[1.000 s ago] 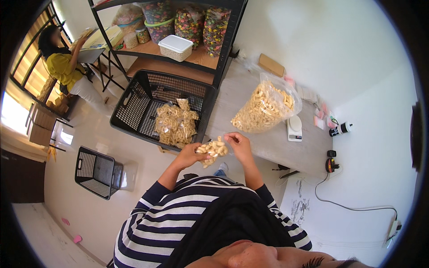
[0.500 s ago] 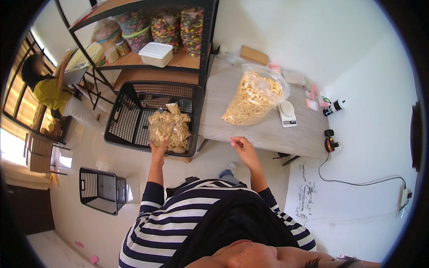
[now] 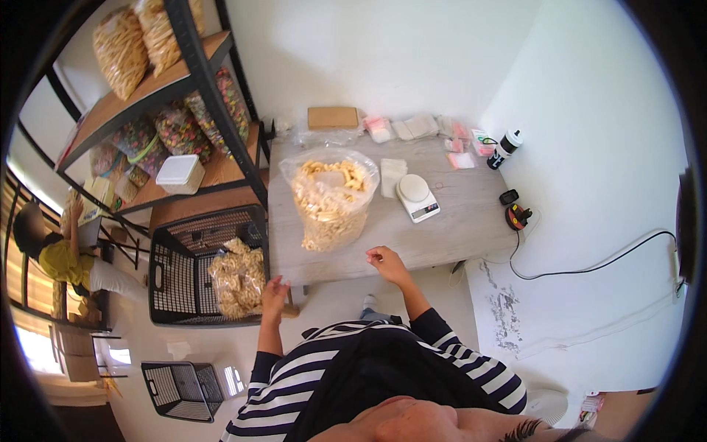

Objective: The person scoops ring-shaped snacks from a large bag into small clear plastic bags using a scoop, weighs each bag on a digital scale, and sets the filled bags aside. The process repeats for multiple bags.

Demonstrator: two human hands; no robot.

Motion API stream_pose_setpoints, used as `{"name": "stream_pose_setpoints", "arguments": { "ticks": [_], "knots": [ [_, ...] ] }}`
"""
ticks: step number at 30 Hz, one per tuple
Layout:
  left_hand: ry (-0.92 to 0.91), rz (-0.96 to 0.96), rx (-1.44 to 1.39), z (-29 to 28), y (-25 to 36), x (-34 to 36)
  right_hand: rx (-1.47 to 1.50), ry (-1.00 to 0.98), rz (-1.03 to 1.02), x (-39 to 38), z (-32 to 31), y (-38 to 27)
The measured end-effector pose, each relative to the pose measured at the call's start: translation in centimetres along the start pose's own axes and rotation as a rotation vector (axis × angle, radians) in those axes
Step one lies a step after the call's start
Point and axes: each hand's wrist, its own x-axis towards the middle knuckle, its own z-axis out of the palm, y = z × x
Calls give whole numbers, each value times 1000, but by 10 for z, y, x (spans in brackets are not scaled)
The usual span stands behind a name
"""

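Now the left hand (image 3: 274, 296) is free: half a second ago we had it around a filled bag over the black crate (image 3: 210, 234), and now its fingers are spread with nothing visible between them, just beside the crate's right edge. The filled bags (image 3: 239, 283) lie heaped in the crate's right part, so we judge that the last one has joined them and that its placing is done. Right hand (image 3: 384, 261): grip loosely curled, in front of the tabletop (image 3: 471, 232); we cannot tell whether something small is pinched there. Our view has swung toward the tabletop, where the large clear bag of snacks (image 3: 331, 214) stands open-mouthed, touched by neither hand. White scale (image 3: 417, 197) to its right, flat pale packets (image 3: 393, 178) between.
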Motion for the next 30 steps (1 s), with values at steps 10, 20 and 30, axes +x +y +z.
{"name": "stream_pose_setpoints", "arguments": {
  "ticks": [10,20,30],
  "knots": [
    [-49,22,84,116,37,20,-384,200,-97,120,-69,112],
    [55,-75,62,156,31,4,-878,309,-483,223,-74,125],
    [-116,33,180,200,50,15,-732,285,-334,239,-82,145]
  ]
}}
